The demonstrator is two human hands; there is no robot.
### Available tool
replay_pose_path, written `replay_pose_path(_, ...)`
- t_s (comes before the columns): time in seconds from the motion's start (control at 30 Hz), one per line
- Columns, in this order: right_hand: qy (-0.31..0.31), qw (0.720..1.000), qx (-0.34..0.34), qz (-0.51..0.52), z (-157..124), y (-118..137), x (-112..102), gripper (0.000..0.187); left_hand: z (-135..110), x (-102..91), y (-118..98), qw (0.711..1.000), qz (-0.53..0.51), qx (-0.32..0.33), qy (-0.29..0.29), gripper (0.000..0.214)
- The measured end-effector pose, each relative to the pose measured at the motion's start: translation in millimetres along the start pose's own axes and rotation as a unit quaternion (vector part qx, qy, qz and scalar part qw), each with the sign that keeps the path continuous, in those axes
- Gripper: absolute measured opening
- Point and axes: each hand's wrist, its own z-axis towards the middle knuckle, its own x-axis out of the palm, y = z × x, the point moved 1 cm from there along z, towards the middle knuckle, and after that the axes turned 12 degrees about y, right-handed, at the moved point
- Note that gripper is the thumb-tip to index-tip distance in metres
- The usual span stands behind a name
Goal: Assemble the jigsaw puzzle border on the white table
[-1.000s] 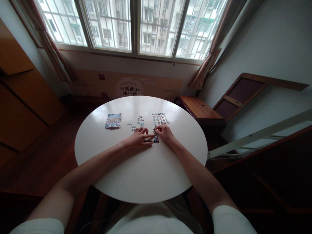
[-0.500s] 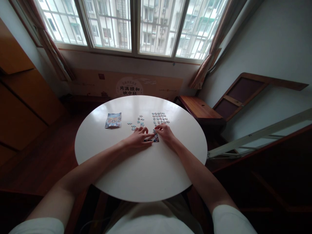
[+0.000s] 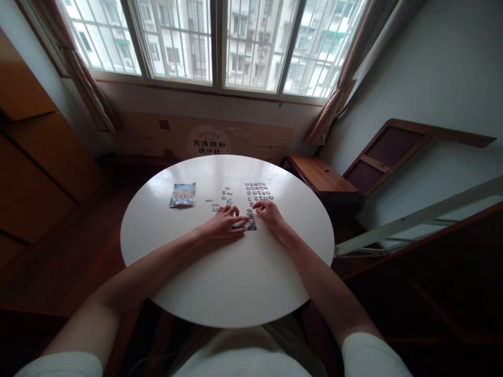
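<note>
Head view: the left hand [image 3: 223, 223] lay spread, grasping nothing visible, its fingers reaching over the joined jigsaw section [image 3: 252, 225] on the round white bench [image 3: 220, 283]. The right hand [image 3: 254, 207] bent in at the section's far end; whether its fingertips pinched a piece could not be told. Loose jigsaw pieces [image 3: 257, 187] lay in rows beyond. Steady, flat left-hand pressure and light right-hand nudging probably suited such small interlocking tabs best.

Jigsaw section [image 3: 252, 224]: multicoloured, dark along its near edge, partly joined; lies flat, nearest of the lot, left portion partly hidden. Row pieces [image 3: 259, 188]: small, loose, ranked flat on the far side. Scattered pieces [image 3: 223, 198]: bluish, loose, lie irregularly left of the rows.
</note>
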Motion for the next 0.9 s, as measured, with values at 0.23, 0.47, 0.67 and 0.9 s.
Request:
replay_pose_path(0.23,0.030,0.998,0.048,-0.003,0.0,-8.2,-1.3,0.022,0.1,-6.3,4.1,0.997,-0.034,-0.057,-0.046,0.043)
replay_pose_path(0.47,0.062,0.996,0.036,-0.048,-1.3,-5.9,-1.1,0.020,-5.4,-11.1,11.8,0.979,-0.063,-0.194,-0.009,0.041)
replay_pose_path(0.67,0.077,0.995,0.036,-0.057,-2.4,-2.5,-3.1,0.021,-4.4,-10.4,14.1,0.982,-0.045,-0.185,0.003,0.038)
replay_pose_path(0.9,0.083,0.994,0.036,-0.060,-3.0,-2.3,-3.8,0.022,-4.3,-6.4,18.1,0.984,-0.047,-0.174,0.000,0.038)
